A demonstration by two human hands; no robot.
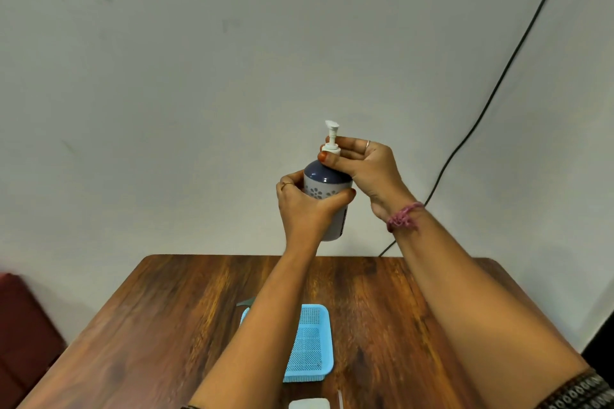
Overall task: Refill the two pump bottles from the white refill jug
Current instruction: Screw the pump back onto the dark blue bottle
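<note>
A: Item one: dark blue and grey floral plastic pump bottle (327,196), count one in view, held upright in the air above the far edge of the brown wooden table (166,325).

B: Grips?

A: Left hand (304,209) wraps the body; right hand (362,164) fingertips pinch the white pump collar (330,151) directly above. Long axis vertical.

B: Others?

A: One light blue mesh plastic basket (312,342), mid-table. A white object at the near edge, possibly the jug; cannot tell.
</note>
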